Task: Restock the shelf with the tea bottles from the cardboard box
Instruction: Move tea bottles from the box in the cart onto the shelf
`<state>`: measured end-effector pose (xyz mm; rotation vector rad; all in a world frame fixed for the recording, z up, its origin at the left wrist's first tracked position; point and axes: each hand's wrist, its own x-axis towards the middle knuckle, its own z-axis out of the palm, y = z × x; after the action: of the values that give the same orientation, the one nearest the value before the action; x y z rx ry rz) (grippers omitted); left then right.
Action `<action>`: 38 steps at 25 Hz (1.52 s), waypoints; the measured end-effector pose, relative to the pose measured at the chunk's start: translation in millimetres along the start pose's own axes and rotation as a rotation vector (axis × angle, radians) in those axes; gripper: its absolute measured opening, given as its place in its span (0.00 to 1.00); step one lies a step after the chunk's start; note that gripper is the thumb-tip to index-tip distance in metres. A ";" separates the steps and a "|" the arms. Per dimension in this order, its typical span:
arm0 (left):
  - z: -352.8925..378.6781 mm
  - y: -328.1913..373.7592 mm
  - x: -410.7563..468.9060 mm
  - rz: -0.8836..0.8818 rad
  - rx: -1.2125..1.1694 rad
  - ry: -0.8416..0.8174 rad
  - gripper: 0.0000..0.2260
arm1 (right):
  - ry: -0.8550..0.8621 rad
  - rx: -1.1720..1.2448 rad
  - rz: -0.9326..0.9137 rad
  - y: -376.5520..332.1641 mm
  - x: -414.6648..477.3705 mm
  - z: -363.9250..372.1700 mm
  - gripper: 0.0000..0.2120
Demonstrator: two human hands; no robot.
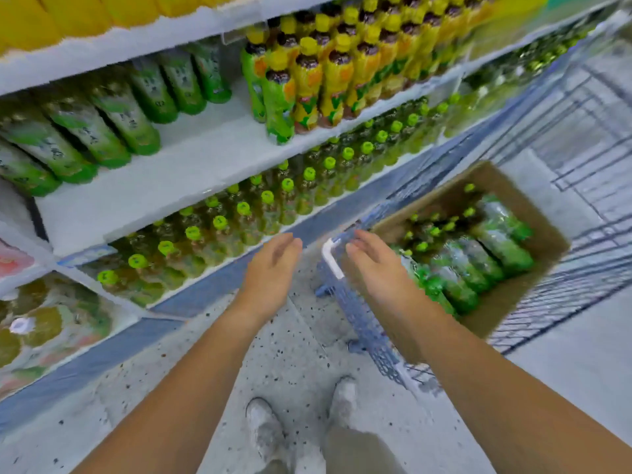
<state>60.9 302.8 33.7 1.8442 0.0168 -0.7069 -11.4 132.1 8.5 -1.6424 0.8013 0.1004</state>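
Shelf unit (pixel 191 172) fills the left and far side; its middle tier has a wide bare white stretch between green-labelled bottles (pixel 102 121) on the left and yellow-capped bottles (pixel 328 70) on the right. The tier below holds rows of green-capped bottles (pixel 239 213).

Wire cart (pixel 588 138) stands on the right. The cardboard box (pixel 537 217) sits open in it.

Tea bottles (pixel 492 265) are in the box, some lying on their sides, some upright with caps showing.

Left hand (pixel 273 265) is over the speckled floor (pixel 294 357), empty, fingers loosely bent. Right hand (pixel 372 265) is over the cart's near left corner, empty, fingers relaxed; contact with the cart unclear, image blurred.
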 end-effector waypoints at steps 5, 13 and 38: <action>118.2 20.9 -18.1 0.037 0.060 -0.200 0.18 | 0.116 -0.058 0.060 48.3 -24.6 -117.3 0.24; 322.9 18.5 9.8 -0.169 0.155 -0.176 0.21 | 0.017 -0.164 0.165 120.2 28.7 -284.2 0.30; 591.0 -16.6 158.7 -0.489 -0.035 -0.204 0.17 | 0.197 -1.048 0.210 201.8 246.0 -448.1 0.22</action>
<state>-85.0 -251.0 -182.7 1.7390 0.3551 -1.2229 -97.8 -381.6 -166.6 -2.5628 1.1724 0.5935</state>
